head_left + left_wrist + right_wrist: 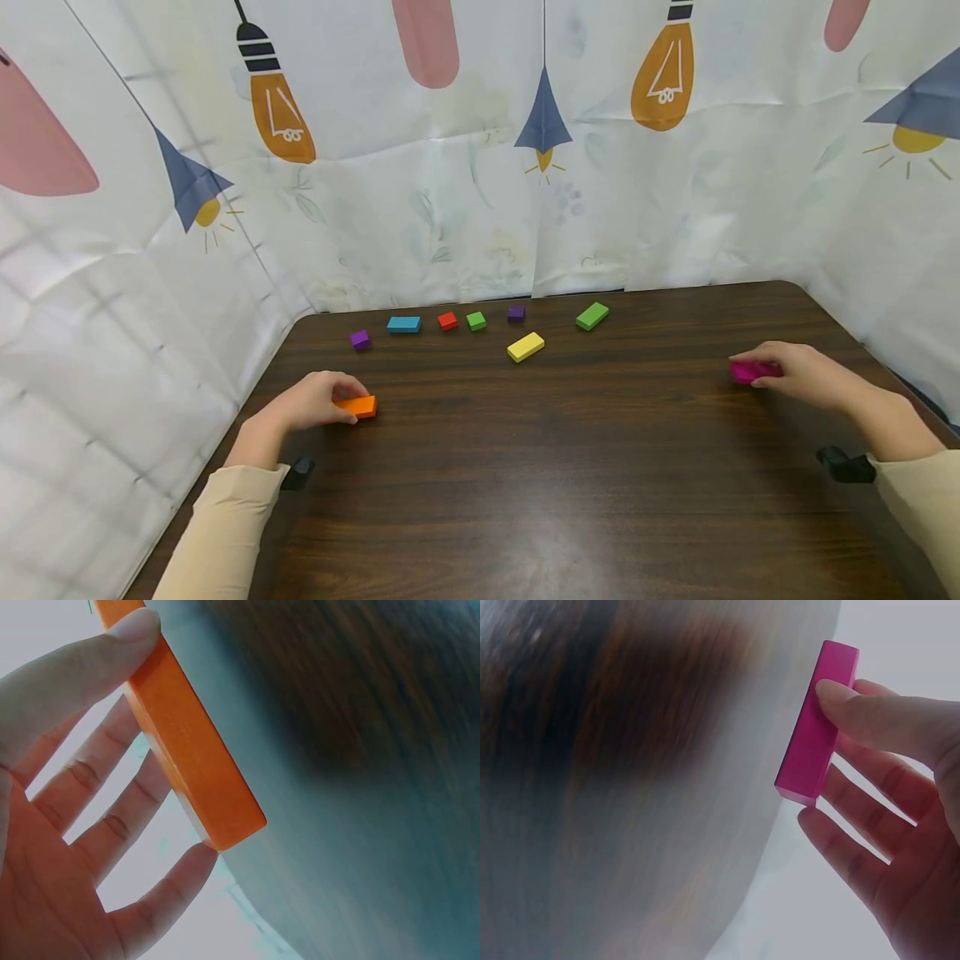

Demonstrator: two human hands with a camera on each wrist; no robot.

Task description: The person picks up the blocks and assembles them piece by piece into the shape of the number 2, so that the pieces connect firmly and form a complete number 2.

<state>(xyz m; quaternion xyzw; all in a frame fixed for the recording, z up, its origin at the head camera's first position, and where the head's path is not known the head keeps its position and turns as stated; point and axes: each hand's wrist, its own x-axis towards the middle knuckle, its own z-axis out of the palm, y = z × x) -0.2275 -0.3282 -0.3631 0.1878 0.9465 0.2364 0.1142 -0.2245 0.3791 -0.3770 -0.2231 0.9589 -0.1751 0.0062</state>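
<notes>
Your left grip (313,402) pinches the orange block (361,407) at the left side of the surface (525,458), your thumb pressed on one long face and the fingers spread behind it; in the left wrist view, the tip of your little finger meets a corner at the block's end. Your right grip (810,373) holds the magenta block (750,372) toward the right side, with your thumb on its front face and your index finger behind it. You have the two blocks well apart, and whether either touches the surface you cannot tell from these views. Beyond your left grip sits the small purple block (361,340), the nearest loose one to it. To the right of that, along the far edge, you have the flat blue block (404,325), the red block (447,321), the small green block (476,321), the dark purple block (516,314) and the long green block (592,316). The yellow block (526,347) lies slantwise, closer to you than the dark purple one. Behind the surface hangs a pale cloth (450,208) printed with bulbs and lamps.
</notes>
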